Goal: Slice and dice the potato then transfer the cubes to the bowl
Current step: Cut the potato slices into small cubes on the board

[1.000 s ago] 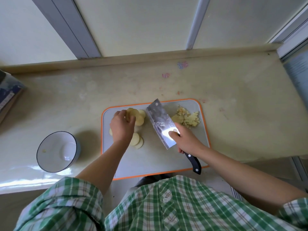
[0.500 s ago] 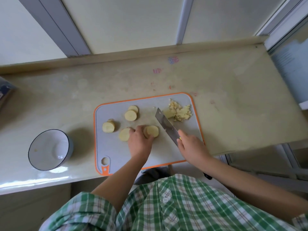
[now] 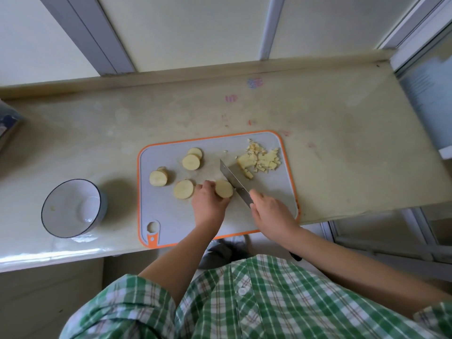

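Observation:
A grey cutting board with an orange rim point(image 3: 171, 216) lies on the counter. Several round potato slices point(image 3: 191, 161) are spread over its left half. My left hand point(image 3: 209, 204) holds one stack of slices point(image 3: 223, 188) near the board's middle. My right hand point(image 3: 271, 212) grips a cleaver point(image 3: 232, 179), its blade on edge just right of that stack. A pile of diced potato point(image 3: 260, 160) sits at the board's far right corner. The white bowl point(image 3: 71, 207) stands left of the board and looks nearly bare inside.
The beige counter point(image 3: 342, 155) ends at a raised back ledge under a window frame. Its near edge runs just below the board. A dark object point(image 3: 7, 123) pokes in at the far left. Shoes and floor show beneath the counter edge.
My left hand moved from the heap of slices to a single stack nearer me. The cleaver turned from lying flat to standing on edge beside that stack. The slices now lie spread apart.

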`<state>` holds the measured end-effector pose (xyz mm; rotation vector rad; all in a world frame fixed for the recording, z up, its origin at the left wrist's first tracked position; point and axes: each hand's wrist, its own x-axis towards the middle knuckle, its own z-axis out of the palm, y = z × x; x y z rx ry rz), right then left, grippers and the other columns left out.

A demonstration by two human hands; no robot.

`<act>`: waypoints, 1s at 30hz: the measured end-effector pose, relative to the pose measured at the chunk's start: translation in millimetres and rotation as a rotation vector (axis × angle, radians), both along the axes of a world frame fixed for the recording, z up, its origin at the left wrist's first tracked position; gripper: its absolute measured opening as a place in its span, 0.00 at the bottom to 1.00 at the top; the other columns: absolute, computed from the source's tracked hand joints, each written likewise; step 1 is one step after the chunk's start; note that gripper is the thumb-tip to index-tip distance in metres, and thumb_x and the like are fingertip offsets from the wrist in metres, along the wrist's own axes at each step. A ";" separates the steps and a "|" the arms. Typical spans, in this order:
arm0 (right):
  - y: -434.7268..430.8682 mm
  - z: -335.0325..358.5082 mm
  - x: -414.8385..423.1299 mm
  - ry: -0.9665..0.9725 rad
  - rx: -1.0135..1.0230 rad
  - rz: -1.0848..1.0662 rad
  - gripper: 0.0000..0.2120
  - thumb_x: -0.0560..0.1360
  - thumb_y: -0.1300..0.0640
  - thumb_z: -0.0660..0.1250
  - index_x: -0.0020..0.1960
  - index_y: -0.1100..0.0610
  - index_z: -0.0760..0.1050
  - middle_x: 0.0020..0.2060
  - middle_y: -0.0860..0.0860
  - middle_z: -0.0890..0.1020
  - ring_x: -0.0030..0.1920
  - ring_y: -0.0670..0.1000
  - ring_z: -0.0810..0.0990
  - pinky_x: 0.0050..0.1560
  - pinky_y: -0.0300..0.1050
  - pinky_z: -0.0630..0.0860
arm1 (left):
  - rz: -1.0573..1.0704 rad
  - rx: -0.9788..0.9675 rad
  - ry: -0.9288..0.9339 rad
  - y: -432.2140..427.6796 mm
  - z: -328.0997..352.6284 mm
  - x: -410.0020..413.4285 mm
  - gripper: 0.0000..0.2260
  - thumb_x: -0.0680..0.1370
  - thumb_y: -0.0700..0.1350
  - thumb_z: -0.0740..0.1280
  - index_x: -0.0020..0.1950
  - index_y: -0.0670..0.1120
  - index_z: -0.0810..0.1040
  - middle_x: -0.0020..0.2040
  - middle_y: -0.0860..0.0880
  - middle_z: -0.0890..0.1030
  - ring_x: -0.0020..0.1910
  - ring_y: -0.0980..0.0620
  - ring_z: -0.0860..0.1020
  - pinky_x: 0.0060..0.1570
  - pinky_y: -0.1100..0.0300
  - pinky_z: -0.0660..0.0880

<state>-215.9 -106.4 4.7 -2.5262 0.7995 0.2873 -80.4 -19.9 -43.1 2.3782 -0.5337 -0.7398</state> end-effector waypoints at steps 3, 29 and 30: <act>-4.6 1.4 -2.1 -0.003 0.010 0.003 0.03 0.80 0.59 0.54 0.49 0.58 0.64 0.38 0.55 0.75 0.37 0.60 0.74 0.33 0.49 0.65 | -0.105 0.029 -0.078 1.1 -0.5 1.4 0.20 0.68 0.44 0.76 0.54 0.43 0.73 0.51 0.44 0.76 0.48 0.44 0.76 0.49 0.50 0.72; -12.1 7.8 11.0 0.033 0.042 0.036 0.02 0.80 0.59 0.54 0.48 0.56 0.62 0.31 0.50 0.68 0.33 0.56 0.70 0.31 0.47 0.63 | -0.202 0.050 -0.166 -0.3 5.0 6.4 0.21 0.71 0.46 0.74 0.61 0.44 0.76 0.52 0.43 0.75 0.48 0.42 0.76 0.49 0.52 0.73; -11.4 8.2 12.0 0.037 0.048 0.038 0.03 0.80 0.59 0.54 0.47 0.56 0.61 0.30 0.49 0.67 0.33 0.55 0.70 0.29 0.47 0.61 | -0.202 0.045 -0.164 -0.1 4.4 6.5 0.21 0.70 0.45 0.75 0.61 0.44 0.76 0.52 0.43 0.75 0.48 0.42 0.76 0.49 0.52 0.73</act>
